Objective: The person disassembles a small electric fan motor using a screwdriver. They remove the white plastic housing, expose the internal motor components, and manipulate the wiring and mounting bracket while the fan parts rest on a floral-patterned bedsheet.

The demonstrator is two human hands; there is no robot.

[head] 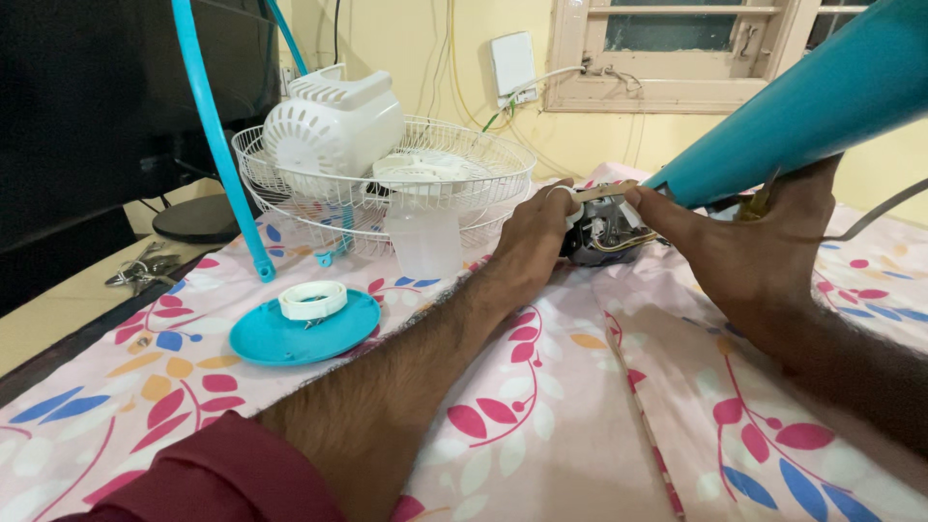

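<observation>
Gripping a small grey fan motor point(601, 235) from both sides, my hands meet over the flowered cloth point(541, 406) that covers the table, right of the middle and toward the far side. My left hand point(532, 242) is closed around the motor's left end, fingers curled over its top. My right hand point(749, 256) pinches the right end with thumb and forefinger stretched toward it, and the wide end of a teal cone-shaped housing point(812, 97) rests on the back of this hand, slanting up to the far right. Yellow wires show on the motor body; I cannot tell where they lead.

Left of the motor, just beside my left hand, a clear plastic cup point(423, 242) stands upright. Behind it lies a white wire fan guard point(483, 164) holding a white motor cover point(333, 121). Nearer and further left, a teal round plate point(290, 340) lies flat with a white ring point(312, 300) on it. A teal curved rim point(217, 145) leans in front of the guard. Pliers point(145, 269) rest at the far left edge.
</observation>
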